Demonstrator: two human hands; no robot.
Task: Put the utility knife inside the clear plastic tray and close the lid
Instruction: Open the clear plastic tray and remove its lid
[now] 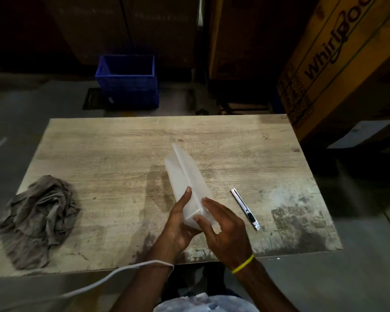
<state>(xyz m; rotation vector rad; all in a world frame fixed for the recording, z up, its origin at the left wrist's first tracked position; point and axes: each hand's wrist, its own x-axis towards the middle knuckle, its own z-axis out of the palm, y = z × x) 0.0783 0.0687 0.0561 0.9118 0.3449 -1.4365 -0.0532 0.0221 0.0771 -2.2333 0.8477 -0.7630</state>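
Observation:
A long clear plastic tray (185, 176) lies at the middle of the wooden table (122, 154), its lid standing partly raised along its length. My left hand (178, 224) grips the tray's near end from the left. My right hand (223, 228) touches the same end from the right, thumb and fingers on the lid edge. The utility knife (245, 208), silver with a black slider, lies flat on the table just right of my right hand, apart from the tray.
A crumpled grey cloth (43, 217) sits at the table's left edge. A blue crate (127, 81) stands on the floor beyond the table. Large cardboard boxes (338, 64) tower at the right. A white cable (113, 275) runs along the near edge.

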